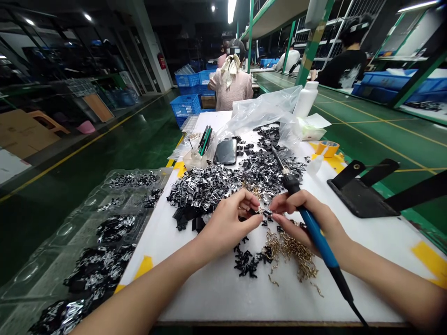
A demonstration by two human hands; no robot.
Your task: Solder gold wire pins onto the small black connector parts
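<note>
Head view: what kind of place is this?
Likely a factory assembly line. A white workbench carries a heap of small black-and-silver metal clips, the right hand holds a blue-handled soldering iron, and stacked blue plastic crates stand beside other seated workers.

Bare white desk lies open near me; ahead, a heap of black-and-silver metal clips blocks my reach.

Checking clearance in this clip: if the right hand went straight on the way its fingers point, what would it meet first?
The right hand, holding the blue-handled tool, points leftward; it would likely first meet the left hand fingertips around the small black part.
</note>
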